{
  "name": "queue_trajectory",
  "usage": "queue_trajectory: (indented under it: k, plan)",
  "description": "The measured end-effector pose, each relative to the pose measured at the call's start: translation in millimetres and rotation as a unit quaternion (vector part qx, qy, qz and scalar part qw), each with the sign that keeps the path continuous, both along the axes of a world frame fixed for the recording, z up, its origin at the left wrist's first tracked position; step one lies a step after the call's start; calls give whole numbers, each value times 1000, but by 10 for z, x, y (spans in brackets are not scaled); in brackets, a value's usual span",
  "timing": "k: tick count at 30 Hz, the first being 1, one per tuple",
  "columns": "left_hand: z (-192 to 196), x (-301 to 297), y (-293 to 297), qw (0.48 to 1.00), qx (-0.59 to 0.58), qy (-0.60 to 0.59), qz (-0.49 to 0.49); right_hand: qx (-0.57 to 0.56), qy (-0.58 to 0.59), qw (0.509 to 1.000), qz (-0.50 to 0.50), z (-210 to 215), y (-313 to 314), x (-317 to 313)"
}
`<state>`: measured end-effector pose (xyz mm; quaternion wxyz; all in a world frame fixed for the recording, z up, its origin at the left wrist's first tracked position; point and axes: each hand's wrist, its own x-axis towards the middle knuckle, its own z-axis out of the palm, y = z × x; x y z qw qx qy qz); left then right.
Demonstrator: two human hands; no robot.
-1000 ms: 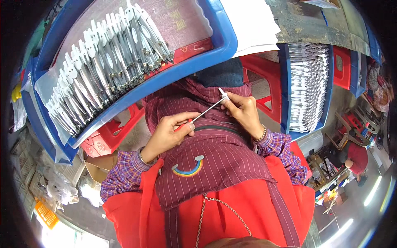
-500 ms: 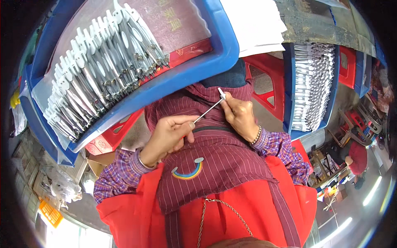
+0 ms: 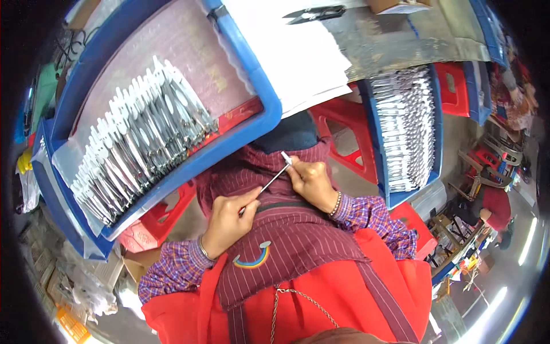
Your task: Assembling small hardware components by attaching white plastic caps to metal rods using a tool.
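Observation:
A slim silver drawing compass (image 3: 274, 182) with a white head spans between my hands above my lap. My left hand (image 3: 232, 219) is closed on its lower end, thumb and forefinger pinching it. At the white head, my right hand (image 3: 312, 180) grips with curled fingers. What lies inside each palm is hidden. To the left, many similar white-headed compasses (image 3: 140, 137) lean in a dense row in a blue tray (image 3: 264, 93). A dark red striped apron (image 3: 286, 241) with a rainbow patch covers my lap.
A second blue crate (image 3: 378, 143) packed with similar silver and white pieces stands at right near a red stool (image 3: 346, 143). White paper (image 3: 303, 63) and black thread snips (image 3: 315, 14) lie on the worktable (image 3: 389, 46). Another person (image 3: 495, 209) is at far right.
The view has shifted, bringing the thread snips into sight. Both hands still hold the compass, and my left hand has turned, its curled fingers now pointing more upward.

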<state>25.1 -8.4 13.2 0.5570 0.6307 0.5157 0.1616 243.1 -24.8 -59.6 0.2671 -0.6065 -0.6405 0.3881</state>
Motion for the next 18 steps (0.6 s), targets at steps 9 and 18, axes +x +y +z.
queue_trajectory:
  k: [9,18]
  plan:
    - [98,-87,86,995,-83,33,-45,-36,54,998,-2,50,68,76]
    - [-78,-60,45,990,-121,-78,-10,-241,369,881,-171,319,128,563]
